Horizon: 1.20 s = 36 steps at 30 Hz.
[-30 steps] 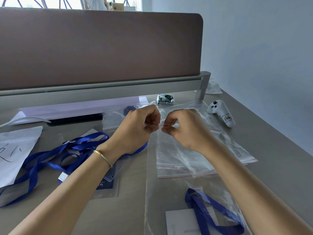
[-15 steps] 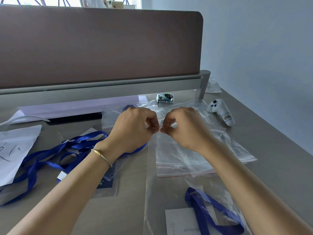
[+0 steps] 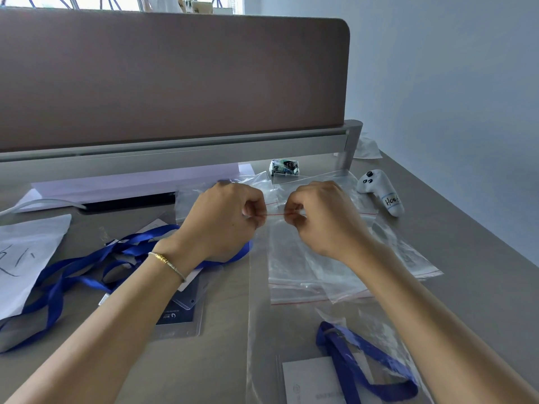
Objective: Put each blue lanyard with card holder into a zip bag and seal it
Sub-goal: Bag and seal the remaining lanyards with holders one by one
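A long clear zip bag [image 3: 262, 316] lies lengthwise on the desk, holding a blue lanyard [image 3: 355, 365] and its white card holder [image 3: 309, 383] at the near end. At its far end, my left hand [image 3: 224, 223] and my right hand [image 3: 318, 220] pinch the red zip strip [image 3: 275, 214], a short stretch of which shows between them. Left of the bag, more blue lanyards [image 3: 87, 266] lie tangled with a clear card holder [image 3: 180, 316].
A loose stack of empty zip bags [image 3: 344, 275] lies under and right of my right hand. A white game controller [image 3: 382, 191] sits at the far right, a small printed packet [image 3: 284, 167] behind the bags. A handwritten paper [image 3: 26, 258] lies at left. The partition [image 3: 175, 83] bounds the desk's far side.
My hands closed together on the zip strip, then drew slightly apart along it. The bag and lanyards lie as before.
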### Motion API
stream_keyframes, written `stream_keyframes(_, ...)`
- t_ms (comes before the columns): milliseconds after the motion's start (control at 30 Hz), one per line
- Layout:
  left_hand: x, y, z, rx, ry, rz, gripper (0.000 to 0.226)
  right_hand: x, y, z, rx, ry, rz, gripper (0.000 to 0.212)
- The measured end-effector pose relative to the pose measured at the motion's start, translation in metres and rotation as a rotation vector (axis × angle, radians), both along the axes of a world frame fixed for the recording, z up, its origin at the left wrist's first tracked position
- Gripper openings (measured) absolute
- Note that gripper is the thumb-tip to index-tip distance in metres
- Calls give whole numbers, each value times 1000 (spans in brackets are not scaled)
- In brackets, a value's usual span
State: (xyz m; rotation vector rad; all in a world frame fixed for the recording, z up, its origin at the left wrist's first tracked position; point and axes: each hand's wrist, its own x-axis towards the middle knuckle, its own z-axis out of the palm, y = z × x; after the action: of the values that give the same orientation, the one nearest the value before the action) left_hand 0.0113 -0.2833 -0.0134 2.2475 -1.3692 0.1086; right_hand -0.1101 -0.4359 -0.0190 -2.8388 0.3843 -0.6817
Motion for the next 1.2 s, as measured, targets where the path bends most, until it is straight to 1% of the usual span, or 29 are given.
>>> stream_keyframes(67,-2,0,2,31,-67,20,6,0,1,-2,-23,16,-8,14)
stream_keyframes(133,-6,-1,2,-3,-121,12,14,1,2,-1,-42,24,-5,13)
stream_keyframes(200,-11,-5,2,-63,-155,-29,9,1,4,-1,-54,20,14,12)
stream_keyframes(300,-14,-8,0,-85,-174,-34,1,2,7,1,-39,13,39,9)
stream_keyframes(400,-11,-8,-2,-87,-174,-42,10,0,2,2,28,-2,47,2)
stream_keyframes(467,-9,-7,-1,-110,-177,-63,15,-1,-2,2,68,2,45,6)
stream_keyframes(600,-8,-7,-3,-113,-195,-98,18,2,0,0,37,-1,55,3)
stream_keyframes(833,-1,-3,0,-146,-107,-107,20,-5,-8,8,85,-76,37,3)
stream_keyframes(900,-2,-3,0,-138,-105,-116,19,-4,-8,6,49,-70,42,3)
stream_keyframes(1000,2,-2,-2,-135,-101,-106,19,-6,-12,6,96,-75,27,7)
stream_keyframes(1067,6,-2,-2,-135,-83,-104,19,-8,-17,7,117,-81,15,5)
stream_keyframes(1200,3,-2,-2,-125,-57,-121,20,-7,-18,8,83,-53,20,6)
